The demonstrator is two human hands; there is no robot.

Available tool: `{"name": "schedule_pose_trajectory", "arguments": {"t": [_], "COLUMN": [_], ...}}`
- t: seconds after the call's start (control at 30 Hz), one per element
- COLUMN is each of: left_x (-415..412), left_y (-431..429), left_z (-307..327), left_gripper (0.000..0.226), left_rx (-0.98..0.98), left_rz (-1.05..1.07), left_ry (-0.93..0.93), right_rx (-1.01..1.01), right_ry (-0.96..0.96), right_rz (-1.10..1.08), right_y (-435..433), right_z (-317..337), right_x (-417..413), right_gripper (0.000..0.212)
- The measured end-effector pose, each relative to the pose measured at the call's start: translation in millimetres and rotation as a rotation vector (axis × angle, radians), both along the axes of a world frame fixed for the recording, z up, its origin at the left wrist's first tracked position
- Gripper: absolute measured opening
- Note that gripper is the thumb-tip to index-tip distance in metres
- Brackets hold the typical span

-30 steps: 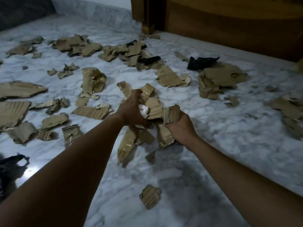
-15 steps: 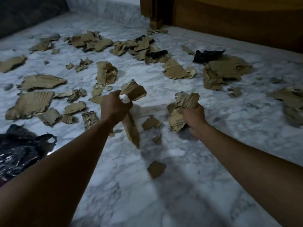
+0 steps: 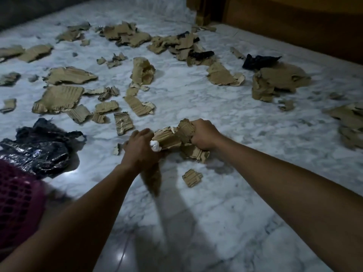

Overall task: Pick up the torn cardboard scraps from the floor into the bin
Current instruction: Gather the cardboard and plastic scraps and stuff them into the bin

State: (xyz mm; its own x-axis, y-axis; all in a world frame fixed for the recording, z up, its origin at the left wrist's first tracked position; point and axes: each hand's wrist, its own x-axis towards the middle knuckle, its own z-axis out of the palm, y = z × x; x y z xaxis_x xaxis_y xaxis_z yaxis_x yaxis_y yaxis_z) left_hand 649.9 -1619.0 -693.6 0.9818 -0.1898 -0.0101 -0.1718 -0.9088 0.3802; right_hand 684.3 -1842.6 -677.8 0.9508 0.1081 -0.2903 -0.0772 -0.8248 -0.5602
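Observation:
My left hand point(image 3: 139, 148) grips a bundle of torn cardboard scraps point(image 3: 170, 138) together with a small white wad point(image 3: 155, 146); a long scrap hangs below it. My right hand point(image 3: 204, 135) is closed on more scraps from the same bundle, right beside the left. A pink mesh bin point(image 3: 17, 201) shows at the lower left edge, partly cut off. One small scrap point(image 3: 192, 177) lies on the marble floor point(image 3: 225, 213) just below my hands. Many more scraps point(image 3: 59, 97) are scattered across the floor beyond.
A crumpled black plastic bag point(image 3: 39, 148) lies next to the bin. Another black piece point(image 3: 257, 60) sits among scraps at the back right. Wooden furniture point(image 3: 294, 22) runs along the far right wall.
My two hands have come together, joining their scraps into one bundle, and moved down and left towards me. The view has swung so the pink bin now shows.

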Motion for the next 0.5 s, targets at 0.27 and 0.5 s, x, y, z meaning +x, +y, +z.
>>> {"name": "schedule_pose_trajectory", "arguments": {"t": [0.27, 0.5], "left_x": [-27, -84], "left_y": [4, -22], "left_z": [33, 34], "left_gripper": [0.029, 0.038], "left_rx": [-0.397, -0.309], "left_rz": [0.214, -0.051], "left_ry": [0.069, 0.246], "right_rx": [0.534, 0.317], "right_ry": [0.066, 0.106], "right_rz": [-0.486, -0.196], "right_y": [-34, -31], "right_z": [37, 26], "right_x": [-14, -87], "right_gripper": [0.015, 0.029]}}
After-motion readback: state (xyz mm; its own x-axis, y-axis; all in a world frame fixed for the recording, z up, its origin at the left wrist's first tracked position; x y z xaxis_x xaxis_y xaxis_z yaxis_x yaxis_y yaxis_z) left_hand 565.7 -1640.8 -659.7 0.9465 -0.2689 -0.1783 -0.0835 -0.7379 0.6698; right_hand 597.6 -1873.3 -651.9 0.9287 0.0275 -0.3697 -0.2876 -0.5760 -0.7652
